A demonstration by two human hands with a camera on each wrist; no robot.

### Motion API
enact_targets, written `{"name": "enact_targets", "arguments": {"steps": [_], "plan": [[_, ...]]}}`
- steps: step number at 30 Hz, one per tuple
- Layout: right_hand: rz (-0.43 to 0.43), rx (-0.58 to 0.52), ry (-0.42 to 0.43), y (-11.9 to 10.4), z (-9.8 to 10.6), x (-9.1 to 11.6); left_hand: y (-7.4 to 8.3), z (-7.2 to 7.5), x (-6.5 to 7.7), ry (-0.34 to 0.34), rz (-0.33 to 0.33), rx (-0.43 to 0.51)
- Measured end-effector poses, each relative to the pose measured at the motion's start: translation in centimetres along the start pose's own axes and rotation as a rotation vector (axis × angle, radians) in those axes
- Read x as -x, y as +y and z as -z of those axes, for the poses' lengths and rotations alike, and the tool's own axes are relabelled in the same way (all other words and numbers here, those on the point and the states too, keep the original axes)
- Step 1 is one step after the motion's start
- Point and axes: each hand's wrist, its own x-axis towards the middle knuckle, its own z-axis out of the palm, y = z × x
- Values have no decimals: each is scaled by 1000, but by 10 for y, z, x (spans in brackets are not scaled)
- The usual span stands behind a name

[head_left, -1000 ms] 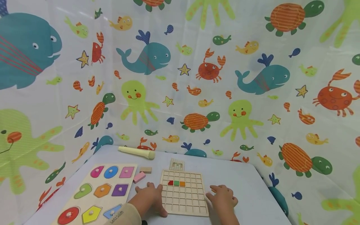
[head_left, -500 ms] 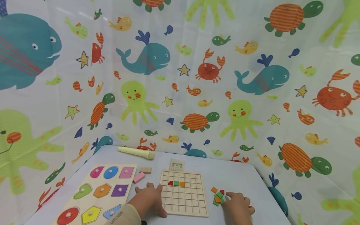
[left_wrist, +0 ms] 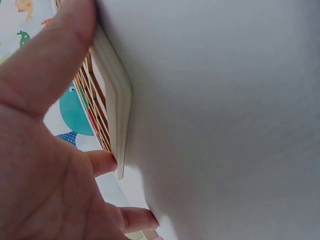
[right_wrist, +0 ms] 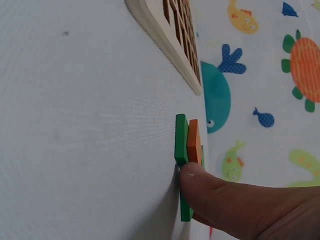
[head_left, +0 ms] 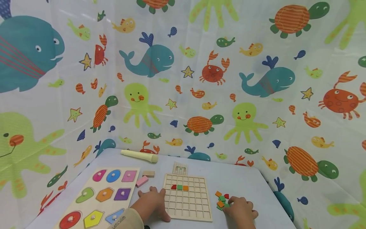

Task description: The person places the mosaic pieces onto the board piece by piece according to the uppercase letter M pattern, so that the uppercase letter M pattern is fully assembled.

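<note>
A square wooden grid board (head_left: 194,205) lies on the white table, with a red tile (head_left: 173,187), a green tile (head_left: 179,187) and an orange tile (head_left: 186,188) side by side in its cells. My left hand (head_left: 151,201) has its fingers spread and rests against the board's left edge; the left wrist view shows the thumb and a fingertip at the rim. To the board's right is a small heap of green, orange and red tiles (head_left: 220,204). My right hand (head_left: 241,210) is at this heap, its thumb (right_wrist: 215,192) touching a green tile (right_wrist: 181,140); its other fingers are hidden there.
Left of the board lies a knobbed shape puzzle (head_left: 83,207). A pink block (head_left: 142,181) and a plain wooden block (head_left: 148,174) sit beside it. Behind the board are a small patterned card (head_left: 180,168) and a pale yellow microphone-shaped toy (head_left: 139,156). A sea-animal curtain (head_left: 177,140) encloses the table.
My right hand has shifted right from over the tile heap, uncovering it, and is now at its right side. A red tile there sits slightly apart. My left hand stays at the board.
</note>
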Motion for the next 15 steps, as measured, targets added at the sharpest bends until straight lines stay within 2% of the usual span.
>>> {"name": "enact_targets", "arguments": {"steps": [8,15], "plan": [[38,43,18,-2,0,2,-1,0,-3,-6,0,1],[36,34,23,-4,-2,4,-1,0,-3,-18,4,13]]}}
